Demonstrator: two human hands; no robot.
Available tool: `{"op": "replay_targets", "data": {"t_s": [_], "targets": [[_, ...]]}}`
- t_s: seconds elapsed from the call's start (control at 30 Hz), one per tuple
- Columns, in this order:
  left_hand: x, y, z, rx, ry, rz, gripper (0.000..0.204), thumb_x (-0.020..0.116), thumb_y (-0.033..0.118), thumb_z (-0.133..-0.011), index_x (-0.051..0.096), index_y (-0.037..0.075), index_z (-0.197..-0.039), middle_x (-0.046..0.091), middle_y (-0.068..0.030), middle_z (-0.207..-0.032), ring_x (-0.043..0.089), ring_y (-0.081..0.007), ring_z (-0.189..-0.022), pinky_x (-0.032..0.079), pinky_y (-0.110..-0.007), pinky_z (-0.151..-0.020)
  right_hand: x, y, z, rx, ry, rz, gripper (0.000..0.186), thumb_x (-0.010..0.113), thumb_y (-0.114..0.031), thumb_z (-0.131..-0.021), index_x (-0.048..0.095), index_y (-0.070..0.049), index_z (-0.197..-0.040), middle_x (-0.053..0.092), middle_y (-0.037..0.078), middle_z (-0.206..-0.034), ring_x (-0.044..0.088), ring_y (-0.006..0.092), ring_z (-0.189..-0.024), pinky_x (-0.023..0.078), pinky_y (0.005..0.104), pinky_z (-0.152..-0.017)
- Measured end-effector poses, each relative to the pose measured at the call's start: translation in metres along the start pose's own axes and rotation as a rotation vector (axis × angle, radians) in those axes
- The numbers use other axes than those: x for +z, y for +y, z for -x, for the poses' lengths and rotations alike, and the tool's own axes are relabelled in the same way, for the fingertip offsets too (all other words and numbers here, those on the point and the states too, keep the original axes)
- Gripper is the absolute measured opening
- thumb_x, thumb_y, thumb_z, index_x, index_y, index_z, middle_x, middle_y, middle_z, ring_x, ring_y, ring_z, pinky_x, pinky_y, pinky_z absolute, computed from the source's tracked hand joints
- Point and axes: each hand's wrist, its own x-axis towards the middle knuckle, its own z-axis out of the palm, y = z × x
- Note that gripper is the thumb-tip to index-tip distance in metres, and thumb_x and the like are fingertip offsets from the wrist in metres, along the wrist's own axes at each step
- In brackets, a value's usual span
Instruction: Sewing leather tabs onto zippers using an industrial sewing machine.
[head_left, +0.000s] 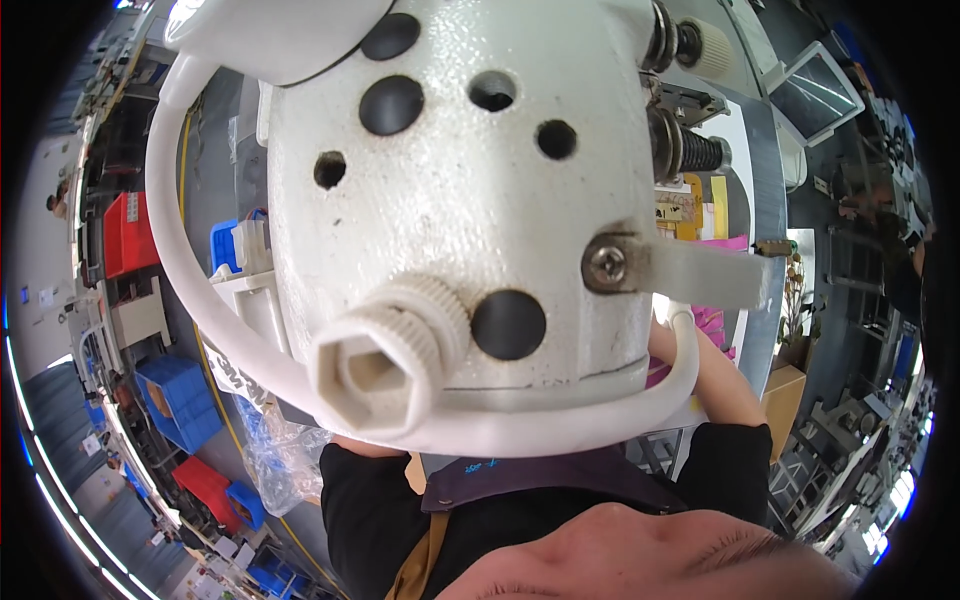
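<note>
The head camera looks down, pressed very near a white sewing machine head (pixel 450 200) that fills the view.

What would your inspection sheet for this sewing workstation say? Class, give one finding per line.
Surface: hidden behind the machine.
Job's things: white sewing machine head fills the view, ribbed knob in front, white tube looping round it.
Clutter: clear plastic bag; blue bins; red bin.
Hands: both hidden; only a bare forearm and black sleeves show.
Cables: yellow cord.
Surroundings: crowded workshop, shelving on the right.

Grey work table (pixel 220 190), blue bin (pixel 224 245), clear plastic bag (pixel 275 455)
</note>
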Motion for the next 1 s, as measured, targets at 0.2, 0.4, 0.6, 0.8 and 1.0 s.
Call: {"op": "replay_targets", "data": {"t_s": [0.2,0.4,0.6,0.8,1.0], "targets": [[0.012,0.031,-0.018,0.186,0.145,0.252,0.063,0.07,0.018,-0.079,0.04,-0.001,-0.131,0.04,-0.0233,-0.135,0.046,-0.0329,-0.122,0.037,-0.042,-0.102,0.001,-0.006,-0.004,-0.02,0.13,-0.052,0.022,0.063,-0.015,-0.072,0.062,-0.003,-0.091,0.063,0.009,-0.098,0.063,0.0249,-0.092,0.05,0.0384,-0.078],[-0.016,0.039,-0.022,0.308,0.547,-0.262,0.032,0.075,0.02,-0.073,0.068,0.006,-0.1,0.065,-0.0096,-0.107,0.06,-0.026,-0.102,0.044,-0.04,-0.091,0.008,-0.01,-0.001,0.061,0.138,-0.006,0.024,0.069,-0.012,-0.071,0.063,-0.005,-0.093,0.064,0.011,-0.099,0.063,0.0287,-0.086,0.051,0.0397,-0.075],[-0.035,0.022,-0.024,0.175,0.516,-0.257,0.027,0.072,0.02,-0.075,0.068,0.006,-0.098,0.065,-0.0071,-0.101,0.06,-0.0255,-0.096,0.045,-0.039,-0.087,0.014,-0.01,0.002,0.066,0.033,-0.012,0.027,0.072,-0.013,-0.072,0.062,-0.006,-0.096,0.063,0.009,-0.094,0.061,0.0292,-0.088,0.051,0.0383,-0.075],[-0.03,-0.001,-0.029,0.236,0.377,-0.253,0.019,0.064,0.016,-0.08,0.068,0.013,-0.098,0.064,-0.0027,-0.103,0.059,-0.022,-0.099,0.043,-0.037,-0.09,0.009,-0.011,-0.001,0.066,0.007,-0.064,0.024,0.071,-0.01,-0.074,0.061,-0.006,-0.096,0.061,0.006,-0.096,0.06,0.0278,-0.09,0.05,0.0375,-0.075],[-0.022,-0.001,-0.031,0.232,0.319,-0.34,0.022,0.061,0.013,-0.079,0.066,0.011,-0.1,0.064,-0.0042,-0.103,0.059,-0.0211,-0.101,0.043,-0.036,-0.092,0.009,-0.013,-0.002,0.07,0.012,-0.073,0.024,0.071,-0.01,-0.075,0.061,-0.007,-0.097,0.061,0.006,-0.096,0.059,0.0276,-0.09,0.05,0.0372,-0.076]]}}
